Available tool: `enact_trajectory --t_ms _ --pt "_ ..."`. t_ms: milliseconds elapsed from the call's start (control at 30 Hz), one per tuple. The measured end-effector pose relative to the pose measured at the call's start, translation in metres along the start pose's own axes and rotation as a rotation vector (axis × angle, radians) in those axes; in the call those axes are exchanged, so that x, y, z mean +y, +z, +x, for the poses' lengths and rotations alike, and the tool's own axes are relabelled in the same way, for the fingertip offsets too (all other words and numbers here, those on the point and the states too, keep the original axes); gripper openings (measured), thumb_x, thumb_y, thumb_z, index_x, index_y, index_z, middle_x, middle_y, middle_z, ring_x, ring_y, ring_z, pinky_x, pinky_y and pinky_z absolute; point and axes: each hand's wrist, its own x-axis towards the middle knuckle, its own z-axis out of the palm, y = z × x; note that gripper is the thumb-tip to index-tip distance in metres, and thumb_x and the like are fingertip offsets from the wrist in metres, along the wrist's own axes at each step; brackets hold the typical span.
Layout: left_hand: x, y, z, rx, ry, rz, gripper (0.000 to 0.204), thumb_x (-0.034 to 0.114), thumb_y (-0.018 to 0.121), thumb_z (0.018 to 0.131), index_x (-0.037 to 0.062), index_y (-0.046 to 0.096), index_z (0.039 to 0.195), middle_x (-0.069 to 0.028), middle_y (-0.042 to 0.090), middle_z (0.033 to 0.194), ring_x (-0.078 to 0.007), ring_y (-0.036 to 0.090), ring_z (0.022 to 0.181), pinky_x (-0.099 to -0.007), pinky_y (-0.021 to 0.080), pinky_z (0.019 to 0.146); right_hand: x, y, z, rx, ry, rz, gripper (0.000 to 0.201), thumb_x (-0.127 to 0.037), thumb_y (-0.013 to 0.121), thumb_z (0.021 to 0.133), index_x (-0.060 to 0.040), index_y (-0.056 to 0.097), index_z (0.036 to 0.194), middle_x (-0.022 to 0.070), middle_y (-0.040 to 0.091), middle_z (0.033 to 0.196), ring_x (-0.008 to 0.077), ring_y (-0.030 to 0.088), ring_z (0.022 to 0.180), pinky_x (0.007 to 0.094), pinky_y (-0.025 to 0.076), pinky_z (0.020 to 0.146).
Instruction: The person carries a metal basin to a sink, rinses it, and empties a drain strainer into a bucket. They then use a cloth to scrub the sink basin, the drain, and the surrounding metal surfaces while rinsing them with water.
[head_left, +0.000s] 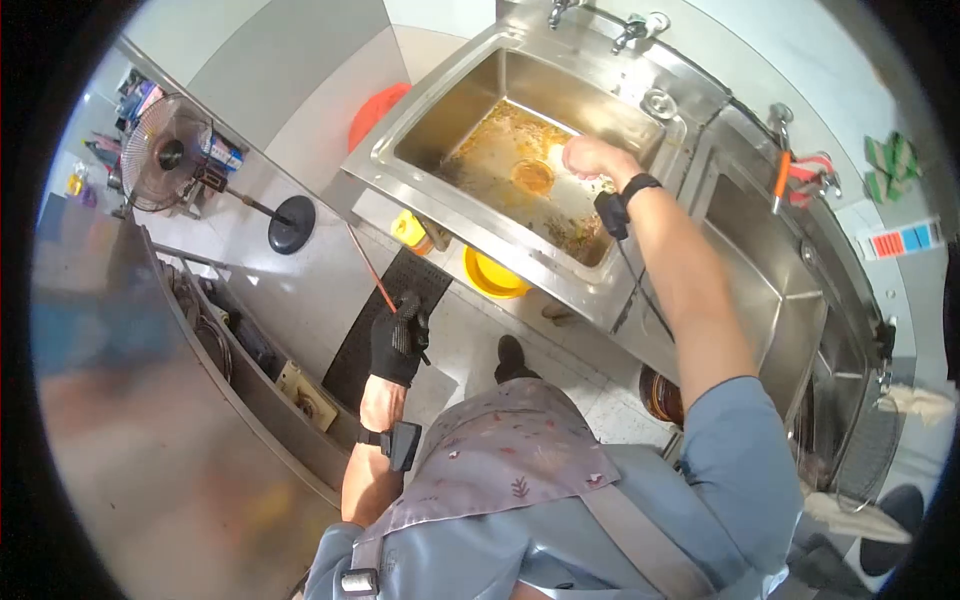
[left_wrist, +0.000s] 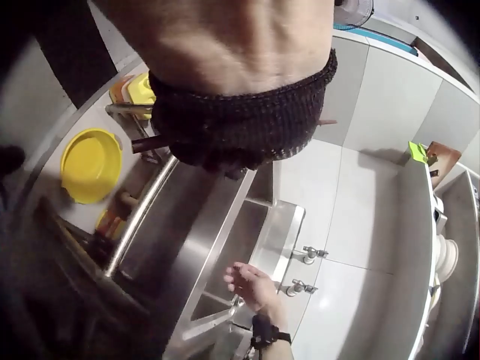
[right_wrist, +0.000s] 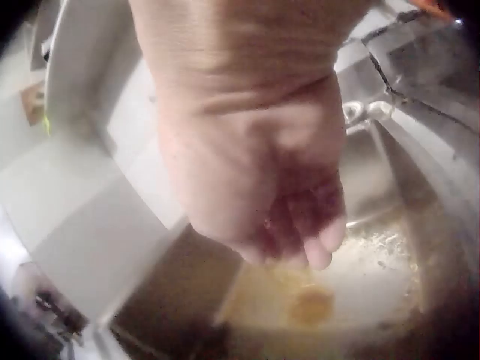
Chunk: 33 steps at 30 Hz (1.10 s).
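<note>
My left hand (head_left: 398, 340), in a black knitted glove, grips a thin reddish-brown rod (head_left: 371, 268) that slants up and away from it. In the left wrist view a dark end of the rod (left_wrist: 146, 143) sticks out beside the glove (left_wrist: 240, 124), while the fingers are mostly hidden. My bare right hand (head_left: 598, 160) hangs inside the steel sink basin (head_left: 462, 82), its fingers loosely bent with nothing seen between them in the right wrist view (right_wrist: 262, 172). Below it, brownish water and food scraps (head_left: 575, 238) lie on the basin floor around a round, orange-brown drain (head_left: 532, 178).
Taps (head_left: 640, 30) stand behind the basin, and a second sink (head_left: 745, 215) adjoins it on the right. Under the front edge are a yellow basin (head_left: 494, 274) and a yellow bottle (head_left: 409, 231). A standing fan (head_left: 172, 155) and a metal counter (head_left: 150, 420) are at left.
</note>
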Motion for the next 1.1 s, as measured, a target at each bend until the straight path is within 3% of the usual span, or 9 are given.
enact_trajectory --t_ms 133,233,333,600,633,767,933,1033,1100 --pt "0.020 0.021 0.010 0.080 -0.026 0.019 0.024 0.023 0.060 0.098 0.0099 0.056 0.079 -0.0009 0.052 0.061 -0.0123 0.049 0.051 -0.0257 0.039 0.048 0.018 0.040 0.041 -0.033 -0.007 -0.331 0.020 -0.010 0.054 0.082 0.0017 0.070 0.086 0.0212 0.071 0.091 0.0325 0.069 0.080 0.0453 0.053 0.067" --pt "0.020 0.010 0.020 0.110 -0.059 0.083 0.028 0.027 0.062 0.098 0.0093 0.057 0.078 -0.0009 0.052 0.061 -0.0121 0.048 0.049 -0.0266 0.038 0.047 0.032 0.077 0.090 -0.081 -0.059 -0.307 0.023 -0.011 0.055 0.084 0.0009 0.073 0.091 0.0236 0.071 0.100 0.0369 0.069 0.094 0.0468 0.054 0.077" --pt "0.013 0.001 0.028 0.190 -0.094 0.071 0.019 0.020 0.063 0.098 0.0014 0.068 0.099 -0.0009 0.054 0.061 -0.0098 0.046 0.045 -0.0262 0.034 0.041 0.023 0.095 0.106 -0.080 -0.065 -0.290 0.023 -0.011 0.054 0.085 0.0005 0.073 0.091 0.0232 0.071 0.103 0.0377 0.069 0.096 0.0456 0.055 0.079" --pt "0.007 -0.020 0.040 0.248 -0.137 -0.013 0.016 0.018 0.064 0.097 0.0024 0.069 0.099 -0.0006 0.053 0.061 -0.0093 0.046 0.048 -0.0252 0.034 0.044 -0.012 0.150 0.126 0.122 -0.239 -0.202 0.024 -0.008 0.051 0.084 -0.0038 0.072 0.094 0.0230 0.071 0.103 0.0395 0.067 0.102 0.0474 0.054 0.089" --pt "0.010 -0.019 0.041 0.231 -0.136 -0.021 0.015 0.016 0.064 0.096 0.0027 0.069 0.098 -0.0007 0.054 0.062 -0.0093 0.046 0.048 -0.0252 0.034 0.044 -0.015 0.149 0.127 0.044 -0.188 -0.218 0.029 -0.007 0.051 0.086 -0.0050 0.071 0.107 0.0235 0.068 0.113 0.0405 0.062 0.112 0.0456 0.051 0.096" --pt "0.014 -0.032 0.055 0.204 -0.135 -0.045 0.012 0.013 0.065 0.095 0.0031 0.070 0.098 -0.0011 0.054 0.062 -0.0092 0.045 0.047 -0.0253 0.032 0.043 -0.037 0.141 0.124 0.137 -0.248 -0.211 0.033 -0.008 0.051 0.088 -0.0061 0.068 0.116 0.0230 0.065 0.121 0.0386 0.059 0.119 0.0439 0.048 0.102" --pt "0.030 -0.037 0.078 0.157 -0.132 -0.012 0.011 0.013 0.066 0.094 0.0032 0.070 0.098 -0.0007 0.055 0.062 -0.0092 0.045 0.046 -0.0258 0.032 0.043 -0.102 0.132 0.144 0.112 -0.362 -0.150 0.053 -0.011 0.054 0.091 -0.0094 0.048 0.144 0.0202 0.046 0.149 0.0385 0.047 0.135 0.0441 0.042 0.111" --pt "0.045 -0.038 0.085 0.120 -0.127 0.095 0.013 0.014 0.065 0.094 0.0030 0.070 0.096 -0.0006 0.056 0.062 -0.0090 0.047 0.047 -0.0265 0.033 0.043 -0.142 0.138 0.159 0.071 -0.376 -0.088 0.053 -0.003 0.039 0.094 -0.0181 0.049 0.145 0.0183 0.032 0.160 0.0396 0.036 0.144 0.0449 0.033 0.119" --pt "0.053 -0.038 0.093 0.115 -0.155 0.130 0.015 0.017 0.065 0.094 0.0033 0.071 0.093 -0.0010 0.056 0.061 -0.0086 0.048 0.047 -0.0267 0.034 0.044 -0.181 0.117 0.142 -0.029 -0.308 -0.159 0.050 -0.014 0.039 0.098 -0.0139 0.044 0.148 0.0192 0.034 0.159 0.0372 0.034 0.146 0.0431 0.034 0.118"
